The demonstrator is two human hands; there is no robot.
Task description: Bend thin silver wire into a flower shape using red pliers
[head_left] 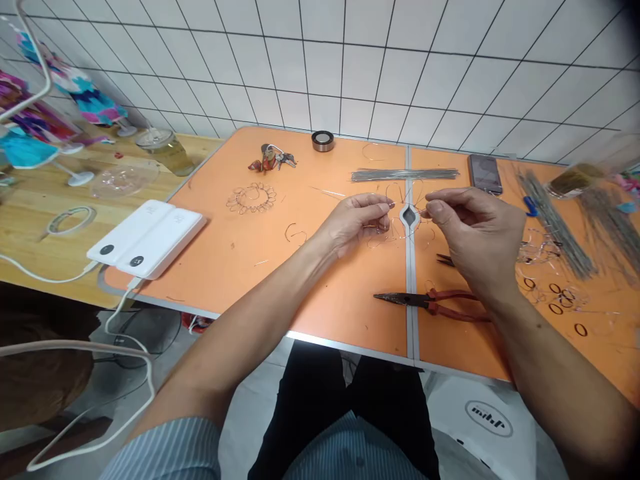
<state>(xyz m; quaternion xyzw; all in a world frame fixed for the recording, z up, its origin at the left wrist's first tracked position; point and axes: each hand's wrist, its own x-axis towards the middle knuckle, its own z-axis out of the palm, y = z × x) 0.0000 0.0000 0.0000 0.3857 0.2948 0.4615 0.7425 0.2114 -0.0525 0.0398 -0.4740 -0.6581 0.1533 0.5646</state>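
Both hands hover over the middle of the orange worktop (260, 267), each pinching an end of a thin wire piece (400, 213): the left hand (357, 223) grips it between thumb and fingertips, the right hand (473, 230) likewise. Red-handled pliers (430, 303) lie just below the right hand, straight wires (405, 175) behind the hands, a phone (484, 173) at the back right, and a wire flower (251, 198) to the left.

Striped blue sleeves, seemingly black trousers.
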